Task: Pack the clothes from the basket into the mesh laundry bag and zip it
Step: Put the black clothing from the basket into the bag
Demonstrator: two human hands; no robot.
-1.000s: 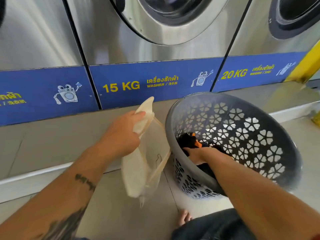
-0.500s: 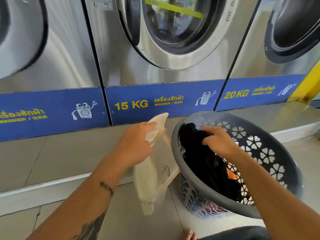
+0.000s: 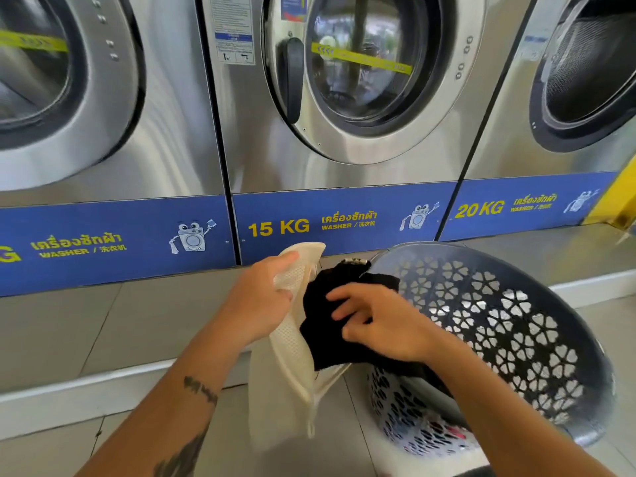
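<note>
one black garment (image 3: 323, 325) is pinched by the right hand (image 3: 385, 325), fingers closed on the cloth, at the mouth of one cream mesh laundry bag (image 3: 292, 342); part of it is already past the bag's edge, its tail trails back over the basket rim. the bag's upper edge is gripped shut by the left hand (image 3: 261, 301), the bag hanging w/ its lower end above the tiled floor (image 3: 69, 438). one grey perforated basket (image 3: 516, 339) is tilted toward the hands, just right of the bag; more clothes are glimpsed thru its lower holes, no. can't be told. three steel washers are seen behind, middle one (image 3: 344, 98) marked 15 kg. open floor lies left of the bag; a raised tiled step (image 3: 103, 325) runs under the washers.
</note>
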